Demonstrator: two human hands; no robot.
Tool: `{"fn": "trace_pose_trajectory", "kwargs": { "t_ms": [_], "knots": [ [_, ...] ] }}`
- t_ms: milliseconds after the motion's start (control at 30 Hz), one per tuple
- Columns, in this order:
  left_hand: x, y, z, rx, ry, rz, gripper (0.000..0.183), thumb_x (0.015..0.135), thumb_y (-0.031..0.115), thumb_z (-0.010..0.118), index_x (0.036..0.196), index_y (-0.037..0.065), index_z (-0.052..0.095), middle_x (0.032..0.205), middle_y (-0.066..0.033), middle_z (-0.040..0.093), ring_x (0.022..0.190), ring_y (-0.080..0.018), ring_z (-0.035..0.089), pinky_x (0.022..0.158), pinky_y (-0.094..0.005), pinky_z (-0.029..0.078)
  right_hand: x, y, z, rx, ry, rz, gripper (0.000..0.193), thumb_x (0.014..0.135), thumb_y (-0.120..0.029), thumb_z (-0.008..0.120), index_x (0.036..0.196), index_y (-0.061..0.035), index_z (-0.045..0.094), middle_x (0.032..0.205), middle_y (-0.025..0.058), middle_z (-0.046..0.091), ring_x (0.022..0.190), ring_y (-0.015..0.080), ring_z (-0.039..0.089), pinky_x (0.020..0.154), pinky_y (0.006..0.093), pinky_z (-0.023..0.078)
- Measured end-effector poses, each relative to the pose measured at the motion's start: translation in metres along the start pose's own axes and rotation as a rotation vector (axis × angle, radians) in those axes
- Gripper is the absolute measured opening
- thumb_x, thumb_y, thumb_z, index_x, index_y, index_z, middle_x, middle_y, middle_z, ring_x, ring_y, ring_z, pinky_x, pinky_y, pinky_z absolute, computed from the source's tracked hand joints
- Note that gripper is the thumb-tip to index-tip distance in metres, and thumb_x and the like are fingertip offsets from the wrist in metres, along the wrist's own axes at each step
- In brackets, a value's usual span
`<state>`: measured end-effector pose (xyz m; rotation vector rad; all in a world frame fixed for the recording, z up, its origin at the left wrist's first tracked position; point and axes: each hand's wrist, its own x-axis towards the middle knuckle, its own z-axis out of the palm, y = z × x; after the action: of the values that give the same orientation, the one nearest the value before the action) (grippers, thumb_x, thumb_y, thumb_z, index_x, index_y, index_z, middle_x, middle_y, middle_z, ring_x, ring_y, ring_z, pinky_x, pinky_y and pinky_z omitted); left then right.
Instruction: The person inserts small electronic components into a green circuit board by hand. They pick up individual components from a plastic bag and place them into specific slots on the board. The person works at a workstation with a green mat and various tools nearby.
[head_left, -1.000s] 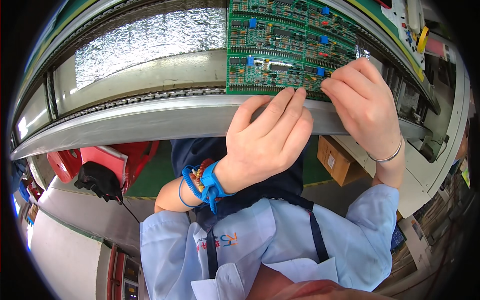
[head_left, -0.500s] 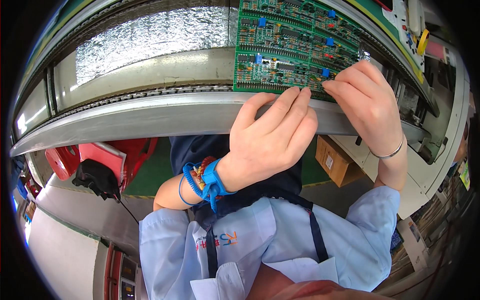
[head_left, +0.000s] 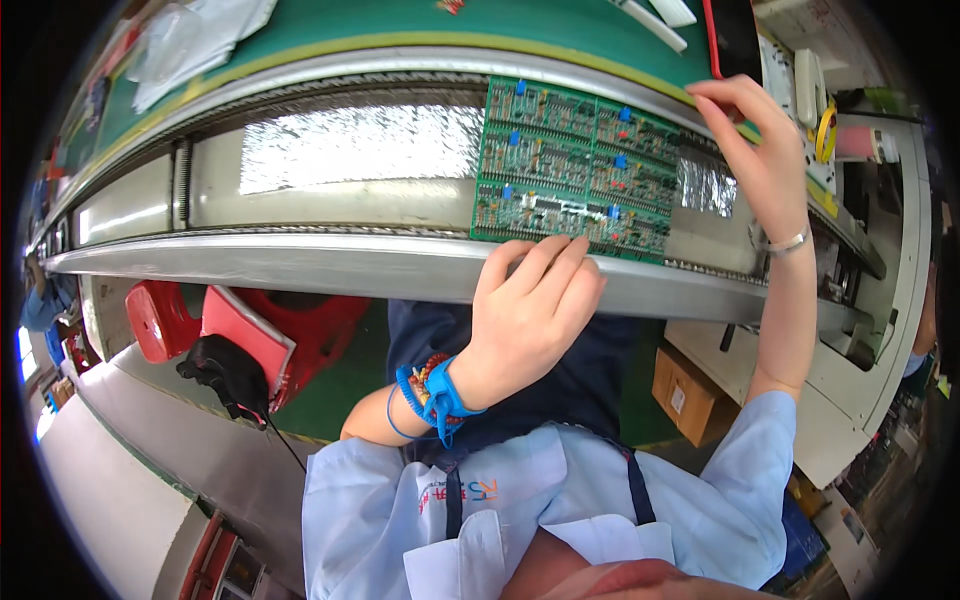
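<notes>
A green circuit board panel [head_left: 585, 170] lies across the rails of a conveyor track. It carries rows of small components, with several blue parts and small red ones. My left hand [head_left: 540, 315] is stretched over the near metal rail, its fingertips touching or just over the panel's near edge; no object shows in it. My right hand [head_left: 755, 165] is raised beyond the panel's right side, above the far rail. Its thumb and bent forefinger come together at the tips in a pinch; anything between them is too small to make out.
The near metal rail [head_left: 270, 268] runs between me and the panel. Past the far rail is a green work surface [head_left: 390, 25] with clear plastic bags [head_left: 200, 45] at left and a red-edged dark tray [head_left: 732, 40] at right. A yellow tape roll [head_left: 826, 132] stands far right.
My right hand has left the panel's near edge and moved up and away to the far right. My left hand stays at the near edge. The view has shifted, showing more of the far surface.
</notes>
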<state>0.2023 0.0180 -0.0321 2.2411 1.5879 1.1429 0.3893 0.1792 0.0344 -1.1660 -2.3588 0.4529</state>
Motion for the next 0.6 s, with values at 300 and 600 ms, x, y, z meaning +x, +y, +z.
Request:
{"fn": "trace_pose_trajectory", "kwargs": {
  "t_ms": [300,600],
  "knots": [
    [-0.008,-0.027,-0.036,0.145,0.066,-0.094,0.020,0.071,0.007,0.071,0.088,0.007,0.060,0.094,-0.0035,0.065,0.086,-0.0198,0.060,0.080,-0.0335,0.040,0.111,-0.014,0.091,0.091,-0.099,-0.146,0.017,0.083,-0.012,0.061,0.097,-0.0024,0.063,0.087,0.0064,0.063,0.080,0.0169,0.059,0.073,0.0279,0.047],
    [-0.018,-0.031,-0.043,0.076,0.135,-0.065,0.023,0.068,0.004,0.070,0.089,0.006,0.062,0.100,-0.0049,0.065,0.089,-0.0208,0.060,0.081,-0.0333,0.039,0.160,-0.018,0.125,0.008,-0.082,-0.307,0.009,0.074,-0.014,0.063,0.075,-0.0047,0.064,0.077,0.0142,0.062,0.080,0.0315,0.060,0.071,0.0392,0.047]
  ]
}}
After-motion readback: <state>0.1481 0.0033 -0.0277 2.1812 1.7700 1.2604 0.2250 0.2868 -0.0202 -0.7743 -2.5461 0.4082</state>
